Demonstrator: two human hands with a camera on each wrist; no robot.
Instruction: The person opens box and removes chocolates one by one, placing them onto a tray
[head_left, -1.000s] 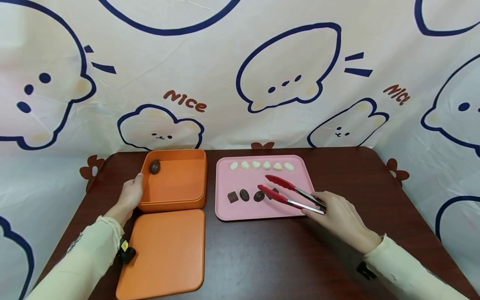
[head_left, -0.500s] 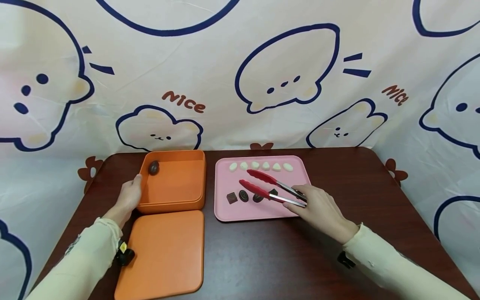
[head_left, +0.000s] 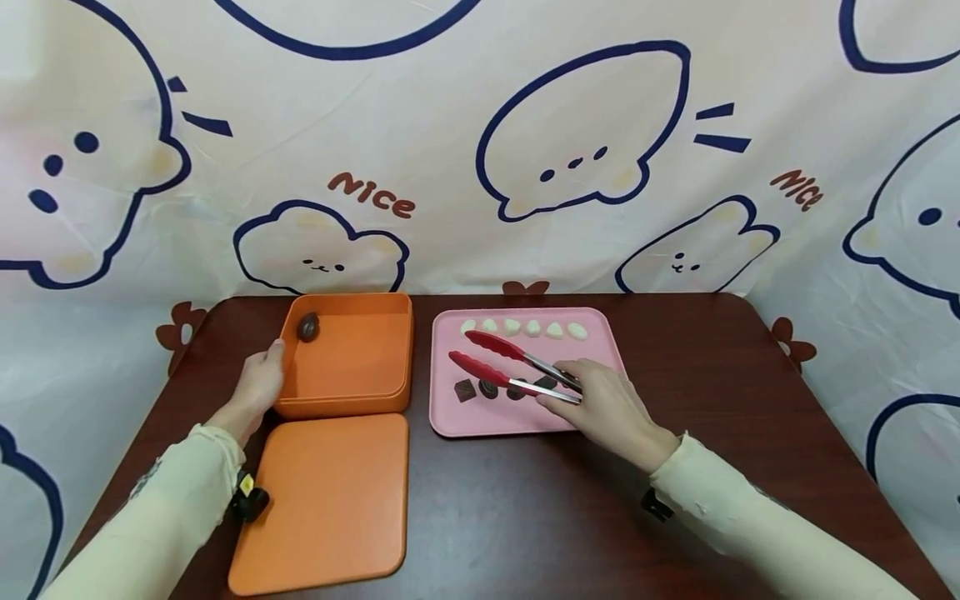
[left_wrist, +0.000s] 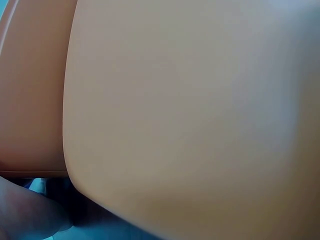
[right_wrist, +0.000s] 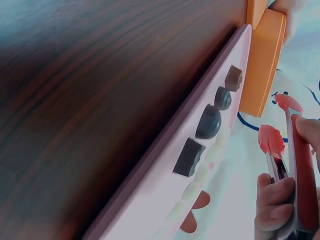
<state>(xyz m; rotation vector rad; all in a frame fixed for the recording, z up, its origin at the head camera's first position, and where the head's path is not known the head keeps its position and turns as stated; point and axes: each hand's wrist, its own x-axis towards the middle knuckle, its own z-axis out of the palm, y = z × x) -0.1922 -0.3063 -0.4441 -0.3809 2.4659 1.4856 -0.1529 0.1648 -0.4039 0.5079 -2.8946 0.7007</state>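
My left hand point(head_left: 258, 385) holds the left side of an open orange box point(head_left: 345, 405), thumb at the rim. One dark oval chocolate point(head_left: 308, 327) lies in the box's far left corner. Red-tipped tongs point(head_left: 480, 368) are gripped in my right hand point(head_left: 603, 410), spread apart with nothing between their tips. They hang over a pink tray point(head_left: 450, 422), pointing left. Several white chocolates point(head_left: 533, 328) line its far side; a nearer row holds dark ones, among them a square chocolate point(head_left: 465, 390). The tongs partly cover both rows. In the right wrist view the dark row point(right_wrist: 207, 122) shows uncovered.
A flat orange lid point(head_left: 326, 500) lies in front of the box, also filling most of the left wrist view point(left_wrist: 190, 100). Brown tabletop point(head_left: 540, 517) extends in front and right of the tray. A printed white cloth point(head_left: 442, 150) hangs behind the table.
My right hand has carried the spread tongs leftward across the tray, from its right part toward the left ends of the rows. The left hand stays at the box.
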